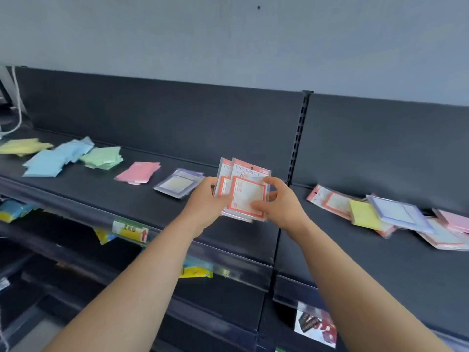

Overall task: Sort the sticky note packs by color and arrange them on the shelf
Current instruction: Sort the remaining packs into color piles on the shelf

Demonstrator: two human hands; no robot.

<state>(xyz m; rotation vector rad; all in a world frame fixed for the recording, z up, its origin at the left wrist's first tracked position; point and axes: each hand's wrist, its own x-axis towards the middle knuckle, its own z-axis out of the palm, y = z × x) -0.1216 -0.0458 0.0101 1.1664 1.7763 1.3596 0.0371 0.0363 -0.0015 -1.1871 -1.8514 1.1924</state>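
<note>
Of the two red-bordered packs [245, 196], we see only a left strip of the rear one, because the front one covers the rest. The left hand's [205, 201] fingers are hidden behind them. The print under "UNIVERSITY" is too small for us to read. At the right, the mixed pile [396, 217] runs off the edge. The price label [130, 231] and lower-shelf goods [195, 271] are blurred.

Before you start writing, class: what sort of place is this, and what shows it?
Probably a shop's stationery aisle: slotted metal shelving, a price label on its edge, retail-packaged sticky note packs.
</note>
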